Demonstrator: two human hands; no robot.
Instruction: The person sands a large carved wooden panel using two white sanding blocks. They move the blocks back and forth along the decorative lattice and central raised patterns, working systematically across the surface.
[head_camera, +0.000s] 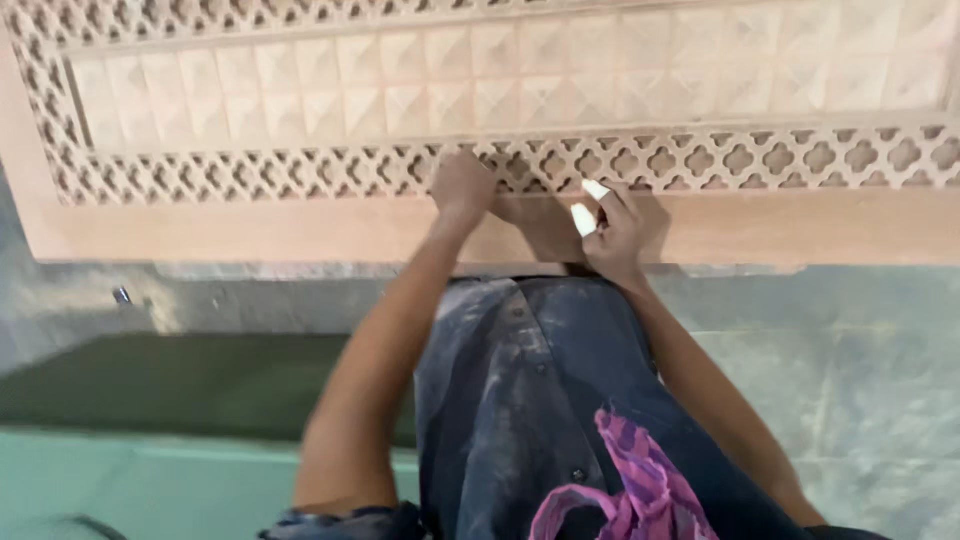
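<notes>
A large carved sandstone panel (300, 225) lies flat in front of me, with a pierced lattice border (700, 160) and a field of raised square blocks (500, 80). My left hand (462, 188) rests fisted on the lattice strip near the panel's smooth front band. My right hand (612, 232) lies on that band just to the right, fingers curled around a small white piece (586, 216), which sticks out at the fingertips. Both forearms reach forward over my dusty blue shirt (540, 400).
A pink patterned cloth (630, 480) hangs at my chest. Below the panel is a grey dusty floor (860, 360). A dark green slab (180, 385) and a pale green surface (150, 480) lie at the lower left. A small dark metal object (122, 296) sits by the panel's left edge.
</notes>
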